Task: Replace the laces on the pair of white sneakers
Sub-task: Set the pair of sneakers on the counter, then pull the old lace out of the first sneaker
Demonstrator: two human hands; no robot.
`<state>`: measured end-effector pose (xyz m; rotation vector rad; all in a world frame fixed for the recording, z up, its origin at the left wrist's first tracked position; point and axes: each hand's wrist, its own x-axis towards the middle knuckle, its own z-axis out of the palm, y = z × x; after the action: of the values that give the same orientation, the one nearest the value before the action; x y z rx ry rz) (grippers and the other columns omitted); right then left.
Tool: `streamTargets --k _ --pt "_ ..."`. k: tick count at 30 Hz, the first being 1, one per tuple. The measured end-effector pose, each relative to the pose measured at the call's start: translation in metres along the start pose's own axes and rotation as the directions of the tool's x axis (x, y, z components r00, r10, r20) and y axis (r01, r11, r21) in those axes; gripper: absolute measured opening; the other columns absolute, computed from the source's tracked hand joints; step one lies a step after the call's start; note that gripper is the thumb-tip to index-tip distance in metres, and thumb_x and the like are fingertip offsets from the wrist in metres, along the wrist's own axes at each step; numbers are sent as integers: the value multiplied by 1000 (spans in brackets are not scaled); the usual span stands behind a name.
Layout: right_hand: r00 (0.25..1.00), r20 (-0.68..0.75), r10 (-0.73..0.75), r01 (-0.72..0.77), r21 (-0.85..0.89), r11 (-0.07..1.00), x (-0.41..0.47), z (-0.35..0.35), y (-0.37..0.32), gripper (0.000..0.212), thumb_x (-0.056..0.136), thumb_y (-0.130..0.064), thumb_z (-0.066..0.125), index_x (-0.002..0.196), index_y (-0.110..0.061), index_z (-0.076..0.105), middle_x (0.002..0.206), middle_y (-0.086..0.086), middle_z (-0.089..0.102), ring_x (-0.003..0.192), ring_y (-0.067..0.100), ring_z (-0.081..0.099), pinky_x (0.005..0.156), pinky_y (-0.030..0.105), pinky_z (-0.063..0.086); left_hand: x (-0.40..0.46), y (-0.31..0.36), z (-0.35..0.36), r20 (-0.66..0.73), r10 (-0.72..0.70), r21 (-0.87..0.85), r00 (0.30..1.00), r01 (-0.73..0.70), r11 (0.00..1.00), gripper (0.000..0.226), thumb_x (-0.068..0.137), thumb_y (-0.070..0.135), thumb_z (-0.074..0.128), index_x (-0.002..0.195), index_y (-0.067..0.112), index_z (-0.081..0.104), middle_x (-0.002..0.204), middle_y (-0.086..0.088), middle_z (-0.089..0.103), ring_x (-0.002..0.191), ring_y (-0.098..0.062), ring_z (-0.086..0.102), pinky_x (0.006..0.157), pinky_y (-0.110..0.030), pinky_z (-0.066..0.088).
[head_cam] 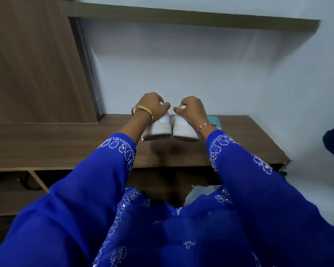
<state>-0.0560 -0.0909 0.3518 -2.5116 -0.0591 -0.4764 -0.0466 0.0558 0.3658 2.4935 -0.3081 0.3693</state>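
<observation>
Room: pale blue wall [201,60] at the far side, a brown wooden panel [31,54] at far left, a long wooden shelf [181,15] running high across the wall.
Counter: brown wood counter [66,147] spans the scene below the wall; the sneakers' shadow falls on it just nearer than their heels, which suggests they are lifted or only just touching down.
Sleeves: blue embroidered sleeves [258,189] reach forward from the near edge to the middle.
Sneakers: the pair of white sneakers [158,128] is side by side at mid-counter, heels toward the viewer, probably held level to be set down or picked up together.
Left hand: left hand [152,106], a gold bangle on its wrist, has its grip curled over the left sneaker's top.
Right hand: right hand [191,108] grips the right sneaker likewise.
Laces: cannot tell; the fingers cover them.
Teal object: something teal [213,121] lies behind the right wrist, mostly hidden.
</observation>
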Motion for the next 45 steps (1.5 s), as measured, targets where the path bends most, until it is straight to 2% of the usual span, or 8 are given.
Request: streamTargets --k 4,8,11,18,23,31,36,45 --pt "999 -24 -41 40 -21 999 17 33 18 26 85 -26 63 83 -1 65 87 11 66 82 22 57 63 24 28 12 -21 33 -48 43 55 998 -41 998 33 87 32 51 86 5 71 89 -12 70 88 -28 61 69 -28 43" --pt "998 32 -52 50 44 998 30 70 44 31 86 -31 60 81 -2 63 79 12 66 76 25 60 67 38 46 20 -43 69 -81 95 128 992 -84 988 38 90 35 44 79 11 72 76 -14 68 75 -31 61 58 -26 35" --pt "988 25 -151 151 -31 988 36 90 58 29 86 -30 60 76 -3 63 76 9 64 73 23 56 65 36 42 26 -63 95 -143 105 128 984 -87 988 48 83 41 34 74 12 71 74 -10 69 70 -28 62 55 -24 33" --pt "967 11 -254 253 -133 958 30 130 90 26 82 -20 62 63 -3 54 57 13 54 57 25 50 51 31 34 25 -95 145 -169 241 225 956 -200 954 41 79 32 40 43 18 50 43 1 52 34 -15 47 39 -12 4" --pt "949 -1 -316 310 -190 931 21 153 102 34 81 -29 47 54 -8 46 44 7 45 43 22 46 42 24 31 12 -117 173 -145 232 241 962 -193 951 41 83 32 39 47 17 52 43 0 51 34 -17 47 40 -16 20" --pt "977 10 -213 213 -77 974 12 160 107 27 78 -16 61 57 -5 48 52 12 49 52 26 49 50 28 31 1 -117 174 -102 167 130 981 -154 980 43 86 29 32 55 9 53 52 -9 54 45 -25 50 47 -26 31" --pt "974 23 -227 227 -38 973 4 154 106 37 86 -26 32 60 -6 49 58 11 52 61 27 50 58 33 36 -10 -112 167 -68 167 180 984 -153 972 37 84 27 32 60 8 53 57 -9 55 50 -26 48 54 -28 29" --pt "983 153 -104 113 -48 992 9 151 103 32 90 -15 41 65 1 53 67 18 59 73 31 52 62 29 28 1 -114 158 141 145 145 979 -165 976 77 71 49 -3 86 2 56 84 -18 64 79 -34 58 64 -33 31"
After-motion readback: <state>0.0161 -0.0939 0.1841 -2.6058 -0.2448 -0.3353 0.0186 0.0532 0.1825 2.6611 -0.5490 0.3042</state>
